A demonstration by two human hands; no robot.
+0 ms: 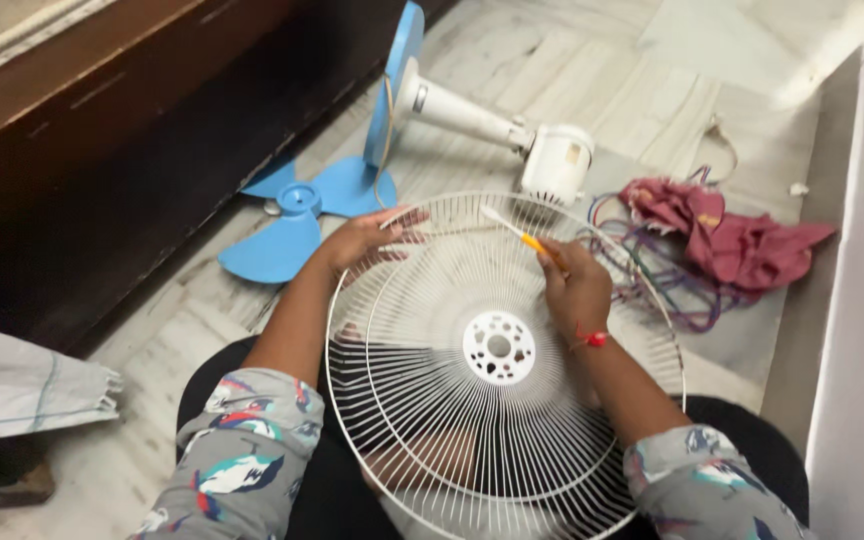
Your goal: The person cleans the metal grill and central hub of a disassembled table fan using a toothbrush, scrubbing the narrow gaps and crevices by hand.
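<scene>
A round white wire fan guard [452, 410] rests tilted on my lap, its perforated hub [499, 347] near the middle. My left hand [370, 240] grips the guard's upper left rim. My right hand [574, 288] is shut on a toothbrush [518, 234] with an orange and white handle, its head resting on the wires near the top of the guard. A red thread is tied around my right wrist.
A blue three-blade fan propeller [292, 215] lies on the marble floor at upper left. Beyond it lies a white fan stand and motor [512, 135] with a blue base. A maroon cloth [732, 235] and tangled coloured wires [652, 280] sit right. Dark wooden furniture [102, 170] runs along the left.
</scene>
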